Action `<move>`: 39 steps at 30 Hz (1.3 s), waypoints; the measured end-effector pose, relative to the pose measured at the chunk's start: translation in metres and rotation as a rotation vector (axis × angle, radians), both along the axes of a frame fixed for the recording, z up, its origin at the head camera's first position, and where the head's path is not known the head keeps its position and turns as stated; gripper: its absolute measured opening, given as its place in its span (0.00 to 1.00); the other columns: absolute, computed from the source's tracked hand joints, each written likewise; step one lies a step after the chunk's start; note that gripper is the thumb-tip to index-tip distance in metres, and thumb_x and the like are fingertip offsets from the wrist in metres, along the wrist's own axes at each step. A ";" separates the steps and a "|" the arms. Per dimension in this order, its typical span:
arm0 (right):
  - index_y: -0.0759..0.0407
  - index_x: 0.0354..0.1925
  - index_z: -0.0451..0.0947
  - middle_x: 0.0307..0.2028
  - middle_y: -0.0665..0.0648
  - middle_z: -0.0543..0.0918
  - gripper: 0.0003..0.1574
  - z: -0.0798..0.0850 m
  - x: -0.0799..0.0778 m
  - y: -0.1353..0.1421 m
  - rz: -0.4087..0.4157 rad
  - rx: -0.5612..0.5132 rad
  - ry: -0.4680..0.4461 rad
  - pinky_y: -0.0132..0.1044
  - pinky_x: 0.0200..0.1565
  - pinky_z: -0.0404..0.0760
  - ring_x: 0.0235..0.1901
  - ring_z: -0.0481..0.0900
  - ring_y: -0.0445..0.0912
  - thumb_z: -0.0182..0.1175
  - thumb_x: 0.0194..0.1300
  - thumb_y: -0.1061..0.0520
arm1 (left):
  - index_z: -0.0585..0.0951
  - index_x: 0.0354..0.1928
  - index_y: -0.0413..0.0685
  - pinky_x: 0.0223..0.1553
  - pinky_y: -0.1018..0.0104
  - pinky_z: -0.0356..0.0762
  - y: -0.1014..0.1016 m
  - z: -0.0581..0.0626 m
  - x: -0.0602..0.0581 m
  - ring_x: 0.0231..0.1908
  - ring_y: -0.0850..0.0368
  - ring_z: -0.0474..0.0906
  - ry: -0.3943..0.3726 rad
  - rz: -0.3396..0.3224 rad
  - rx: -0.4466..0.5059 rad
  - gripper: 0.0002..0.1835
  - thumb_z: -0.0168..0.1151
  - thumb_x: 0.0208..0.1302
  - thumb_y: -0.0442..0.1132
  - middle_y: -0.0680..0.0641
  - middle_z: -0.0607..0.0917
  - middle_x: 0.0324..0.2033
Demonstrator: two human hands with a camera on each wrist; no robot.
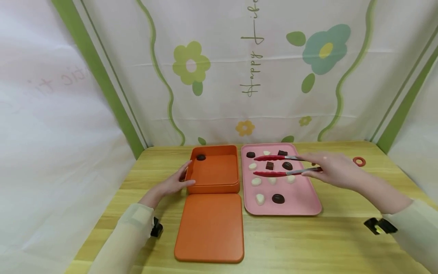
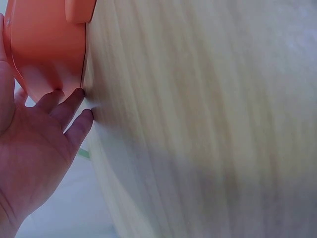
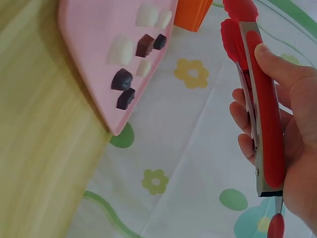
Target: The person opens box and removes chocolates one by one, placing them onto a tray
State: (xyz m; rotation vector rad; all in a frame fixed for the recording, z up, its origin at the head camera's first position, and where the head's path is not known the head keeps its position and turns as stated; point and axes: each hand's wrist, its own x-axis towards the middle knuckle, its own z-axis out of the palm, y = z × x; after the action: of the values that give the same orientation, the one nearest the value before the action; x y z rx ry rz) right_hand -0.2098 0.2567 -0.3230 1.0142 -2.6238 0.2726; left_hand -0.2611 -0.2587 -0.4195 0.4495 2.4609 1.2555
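My right hand (image 1: 330, 169) grips a pair of metal tongs (image 3: 270, 119) with red grips and red scalloped tips. Spread apart, the tongs' tips hang over a pink tray (image 1: 301, 203), with nothing pinched between them. Dark and white chocolates lie in loose rows on the tray, including a square brown one (image 1: 269, 166) and a dark oval one (image 1: 278, 198). At the left, my left hand (image 1: 174, 183) rests its fingers against the side of an orange box (image 1: 213, 189), its thumb at the front corner. One dark chocolate (image 1: 200, 157) sits in the box's back left corner.
An orange lid (image 1: 209, 228) lies flat on the wooden table (image 1: 291, 243), directly in front of the box. The tray stands close to the box's right side. A red ring (image 1: 359, 161) shows behind my right hand. Printed fabric (image 1: 219, 102) hangs behind the table.
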 end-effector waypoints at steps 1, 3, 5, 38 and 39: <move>0.56 0.57 0.80 0.40 0.54 0.86 0.32 0.002 -0.003 -0.003 0.008 -0.001 0.004 0.37 0.24 0.74 0.28 0.80 0.41 0.74 0.53 0.52 | 0.40 0.78 0.57 0.67 0.39 0.48 0.000 0.000 0.000 0.71 0.35 0.46 0.001 0.000 0.001 0.47 0.60 0.69 0.47 0.31 0.49 0.73; 0.57 0.58 0.79 0.39 0.55 0.86 0.34 0.005 -0.008 -0.008 0.021 0.001 0.018 0.36 0.24 0.73 0.26 0.78 0.40 0.74 0.53 0.52 | 0.40 0.78 0.57 0.67 0.39 0.48 0.000 0.000 0.000 0.71 0.35 0.47 -0.001 0.000 0.006 0.47 0.60 0.69 0.46 0.31 0.49 0.73; 0.57 0.59 0.79 0.36 0.54 0.85 0.35 0.008 -0.014 -0.014 0.034 0.007 0.031 0.36 0.24 0.72 0.26 0.76 0.40 0.75 0.52 0.52 | 0.39 0.78 0.56 0.67 0.39 0.48 -0.001 -0.001 0.000 0.71 0.35 0.47 -0.003 -0.002 0.014 0.47 0.60 0.69 0.46 0.31 0.49 0.73; 0.57 0.60 0.78 0.47 0.58 0.85 0.31 0.002 -0.095 -0.113 0.072 0.030 -0.098 0.50 0.43 0.79 0.40 0.83 0.54 0.68 0.61 0.47 | 0.40 0.78 0.59 0.68 0.42 0.48 -0.004 -0.004 -0.005 0.72 0.38 0.45 -0.027 0.002 0.017 0.49 0.62 0.67 0.50 0.34 0.47 0.74; 0.57 0.60 0.77 0.47 0.58 0.85 0.31 0.001 -0.097 -0.116 0.070 0.031 -0.107 0.50 0.43 0.79 0.41 0.83 0.54 0.68 0.62 0.47 | 0.40 0.78 0.60 0.68 0.42 0.48 -0.004 -0.004 -0.005 0.72 0.38 0.45 -0.028 0.003 0.017 0.49 0.62 0.67 0.50 0.35 0.47 0.74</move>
State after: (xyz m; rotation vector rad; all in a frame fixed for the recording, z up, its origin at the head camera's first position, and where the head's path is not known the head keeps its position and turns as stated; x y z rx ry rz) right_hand -0.3073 0.1406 -0.3223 1.1334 -2.6984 0.3114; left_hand -0.2660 -0.2626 -0.4236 0.4308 2.4302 1.2765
